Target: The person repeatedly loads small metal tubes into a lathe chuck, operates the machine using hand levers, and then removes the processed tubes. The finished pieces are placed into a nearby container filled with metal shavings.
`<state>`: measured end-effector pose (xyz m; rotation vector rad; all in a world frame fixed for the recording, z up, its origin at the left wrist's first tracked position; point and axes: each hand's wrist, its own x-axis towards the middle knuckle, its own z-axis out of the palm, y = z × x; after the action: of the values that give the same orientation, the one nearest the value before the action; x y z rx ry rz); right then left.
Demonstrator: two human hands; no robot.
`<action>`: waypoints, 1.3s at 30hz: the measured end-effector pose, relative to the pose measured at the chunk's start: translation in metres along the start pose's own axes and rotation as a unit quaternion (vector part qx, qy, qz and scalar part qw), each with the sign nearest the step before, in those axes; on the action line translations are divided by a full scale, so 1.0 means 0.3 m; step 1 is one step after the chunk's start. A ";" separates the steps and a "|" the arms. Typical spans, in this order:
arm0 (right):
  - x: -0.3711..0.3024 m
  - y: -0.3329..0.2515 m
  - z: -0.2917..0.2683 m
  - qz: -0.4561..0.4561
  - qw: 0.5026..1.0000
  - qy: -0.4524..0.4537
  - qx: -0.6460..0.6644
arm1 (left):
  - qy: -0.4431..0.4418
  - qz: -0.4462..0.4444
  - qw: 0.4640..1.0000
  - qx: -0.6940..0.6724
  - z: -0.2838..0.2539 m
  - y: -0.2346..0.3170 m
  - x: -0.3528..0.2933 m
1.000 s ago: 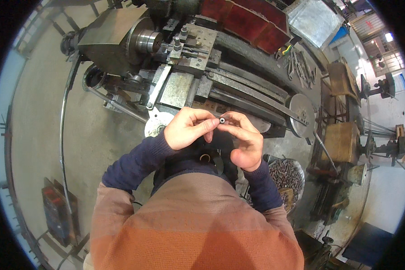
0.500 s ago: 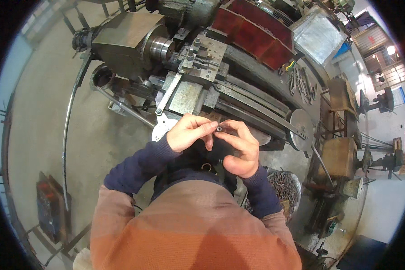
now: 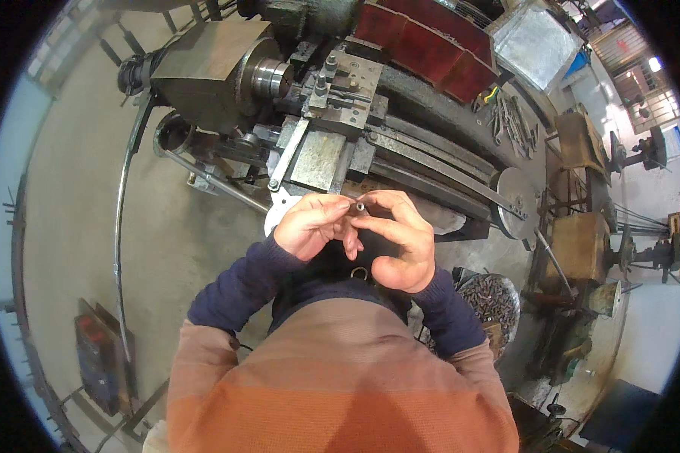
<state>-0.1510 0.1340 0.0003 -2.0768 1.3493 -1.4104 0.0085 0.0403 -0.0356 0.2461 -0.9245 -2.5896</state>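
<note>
A small metal sleeve with a round hole in its end sits between my two hands, in front of my waist. My left hand is closed, thumb and fingertips pinching at the sleeve's left side. From the other side, the fingers of my right hand close around the same piece. Most of the sleeve's length is hidden by fingers. Just beyond my hands stands a lathe, its carriage nearest to them and its tool post farther back.
The lathe's headstock and chuck are at the far left. A round metal disc is at the right end of the bed. Wrenches lie behind, near a red box. Small metal parts fill a container at my right.
The view has shifted slightly. The sleeve has turned so its holed end shows more clearly, still between the fingers of both hands.
</note>
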 end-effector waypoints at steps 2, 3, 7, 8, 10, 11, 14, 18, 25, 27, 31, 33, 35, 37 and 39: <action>0.012 -0.014 0.007 -0.007 1.000 0.012 -0.012 | -0.018 0.002 1.000 -0.017 -0.006 -0.021 -0.005; 0.019 -0.023 0.013 -0.009 1.000 0.021 -0.009 | -0.021 -0.001 0.999 -0.029 -0.007 -0.027 -0.006; 0.019 -0.023 0.021 -0.018 0.999 0.028 -0.019 | -0.041 -0.003 0.997 -0.058 -0.010 -0.043 -0.007; 0.018 -0.022 0.021 -0.015 0.999 0.027 -0.021 | -0.047 -0.001 0.997 -0.061 -0.011 -0.046 -0.007; 0.016 -0.020 0.023 -0.010 0.999 0.025 -0.026 | -0.042 -0.007 0.997 -0.063 -0.013 -0.051 -0.008; 0.016 -0.020 0.022 -0.005 0.999 0.019 -0.027 | -0.040 -0.009 0.997 -0.065 -0.013 -0.053 -0.009; 0.016 -0.022 0.020 0.010 1.000 0.014 -0.019 | -0.042 -0.003 0.994 -0.099 0.011 -0.044 -0.014; 0.015 -0.021 0.023 0.026 0.999 0.022 0.015 | -0.057 -0.002 0.992 -0.111 0.001 -0.053 -0.015; 0.017 -0.015 0.021 0.037 0.999 0.011 0.034 | -0.035 -0.011 0.994 -0.104 -0.001 -0.063 -0.019; 0.018 -0.018 0.022 0.040 0.998 0.012 0.037 | -0.032 -0.012 0.994 -0.101 -0.002 -0.063 -0.019; 0.016 -0.010 0.022 0.026 0.999 0.012 0.030 | -0.021 0.004 0.998 -0.058 -0.005 -0.057 -0.015; 0.016 -0.006 0.021 0.006 1.000 0.005 0.011 | -0.002 0.021 1.000 -0.007 -0.007 -0.049 -0.014; 0.021 -0.001 0.020 -0.018 0.999 -0.005 -0.026 | 0.027 0.040 0.997 0.060 -0.007 -0.025 -0.016; 0.030 -0.002 0.021 -0.050 0.995 -0.021 -0.084 | 0.052 0.061 0.985 0.154 0.006 0.006 -0.028; 0.054 -0.018 0.018 -0.082 0.989 -0.040 -0.113 | 0.092 0.087 0.960 0.251 0.021 0.029 -0.041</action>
<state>-0.1422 0.1222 0.0104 -2.4134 1.3892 -1.2687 0.0204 0.0428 -0.0247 0.5072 -1.4468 -2.0937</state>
